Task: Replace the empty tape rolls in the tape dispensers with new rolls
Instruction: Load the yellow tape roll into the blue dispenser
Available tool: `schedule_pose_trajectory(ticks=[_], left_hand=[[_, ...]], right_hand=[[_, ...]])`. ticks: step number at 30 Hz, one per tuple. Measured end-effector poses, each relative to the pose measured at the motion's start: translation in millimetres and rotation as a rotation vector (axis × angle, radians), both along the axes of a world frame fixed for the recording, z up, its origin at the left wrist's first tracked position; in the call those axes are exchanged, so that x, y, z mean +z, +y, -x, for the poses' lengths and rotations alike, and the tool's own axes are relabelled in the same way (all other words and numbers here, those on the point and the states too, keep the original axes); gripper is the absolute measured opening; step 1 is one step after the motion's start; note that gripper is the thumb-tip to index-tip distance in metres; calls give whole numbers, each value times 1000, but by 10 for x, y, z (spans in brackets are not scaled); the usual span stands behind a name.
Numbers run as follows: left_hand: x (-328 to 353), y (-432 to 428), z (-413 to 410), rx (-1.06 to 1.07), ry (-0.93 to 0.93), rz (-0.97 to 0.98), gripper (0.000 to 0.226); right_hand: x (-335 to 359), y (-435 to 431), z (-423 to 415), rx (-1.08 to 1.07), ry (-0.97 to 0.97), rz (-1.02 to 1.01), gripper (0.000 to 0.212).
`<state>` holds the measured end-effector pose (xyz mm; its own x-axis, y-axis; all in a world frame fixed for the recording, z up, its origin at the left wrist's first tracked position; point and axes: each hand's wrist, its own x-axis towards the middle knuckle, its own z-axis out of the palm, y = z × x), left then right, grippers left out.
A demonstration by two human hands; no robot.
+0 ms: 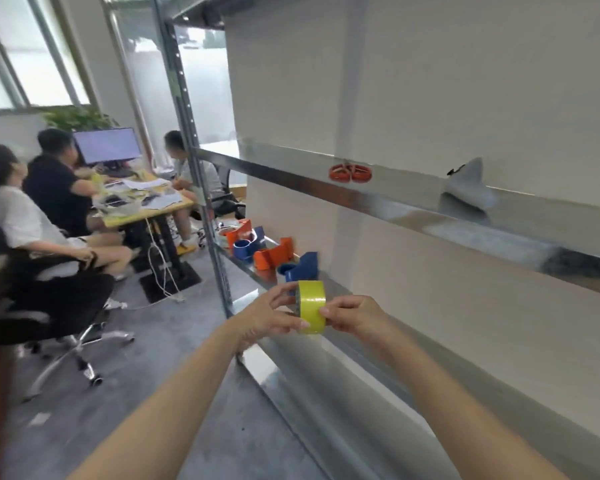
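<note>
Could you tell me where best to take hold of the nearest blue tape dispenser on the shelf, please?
Probably pinch the blue dispenser across its tall upright end, coming from above: that end stands clear overhead, while the orange dispenser crowds its far side.

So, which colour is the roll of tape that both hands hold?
The roll of tape is yellow-green, seen best in the head view.

One roll of yellow adhesive tape (311, 306) is in view. The lower metal shelf (264, 274) carries four dispensers: two orange plastic tape dispensers (274, 257) and two blue plastic tape dispensers (303, 268). The upper metal shelf (291, 175) holds one pair of orange-handled scissors (350, 173) and one grey pointed object (468, 188).
</note>
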<state>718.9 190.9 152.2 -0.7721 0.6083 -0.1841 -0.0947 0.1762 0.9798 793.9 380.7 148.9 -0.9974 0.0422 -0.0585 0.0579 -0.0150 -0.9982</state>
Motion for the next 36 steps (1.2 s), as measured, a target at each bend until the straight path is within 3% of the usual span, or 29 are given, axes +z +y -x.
schedule_pose_trajectory(ticks=[7,13,24,29,36], left_hand=[[30,-690,-230,208,-6,33,69],[-3,-967,-375,274,-5,48,86],[-122,-959,-332,276,-36,24,97],[-177,-1146,-117,271,-50,29,83],[-156,-1671,326,248,-33,48,82]], right_hand=[[40,-561,153,216,11,-47,8],[53,-791,152,275,-6,-55,5],[-42,-772,231,305,-30,-55,6],[-97,-953,433,302,-43,-55,9],[-85,-1481,842,288,-46,-27,7]])
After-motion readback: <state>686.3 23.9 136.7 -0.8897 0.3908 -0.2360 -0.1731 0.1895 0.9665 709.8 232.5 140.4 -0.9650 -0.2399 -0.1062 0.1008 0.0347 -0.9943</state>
